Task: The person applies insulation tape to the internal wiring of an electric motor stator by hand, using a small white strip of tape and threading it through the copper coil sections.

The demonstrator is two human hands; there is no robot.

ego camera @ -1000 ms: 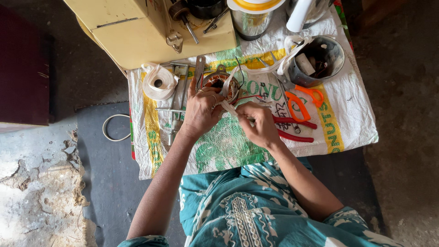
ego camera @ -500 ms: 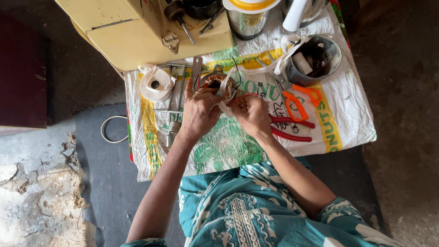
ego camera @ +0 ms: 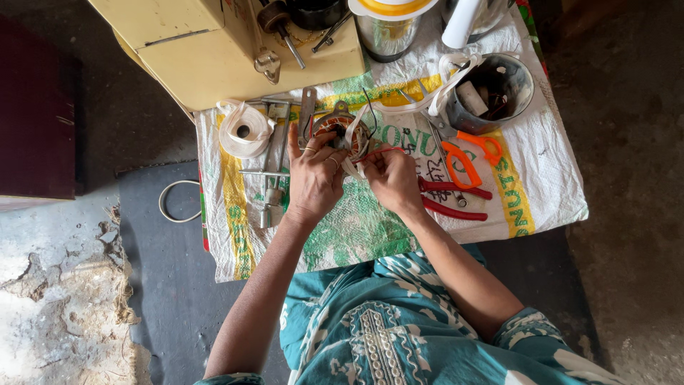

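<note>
My left hand point(ego camera: 313, 177) grips a round motor stator point(ego camera: 340, 130) with copper windings, held over a printed woven sack point(ego camera: 541, 192) spread on the ground. My right hand point(ego camera: 392, 178) sits just right of the stator and pinches a strip of white tape point(ego camera: 354, 162) that runs to the windings; a thin red wire point(ego camera: 381, 150) crosses above its fingers. Both forearms reach out from over my teal patterned clothing.
A roll of white tape point(ego camera: 244, 130) and metal wrenches point(ego camera: 274, 167) lie to the left. Orange-handled scissors point(ego camera: 463, 160) and red-handled pliers point(ego camera: 452, 199) lie to the right. A metal pot point(ego camera: 491, 93) with small parts, a steel can point(ego camera: 388, 32) and a yellow box point(ego camera: 206, 50) stand behind.
Both hands have shifted slightly while working the white tape at the stator, and the right hand has drawn closer to the windings. The camera has also moved a little.
</note>
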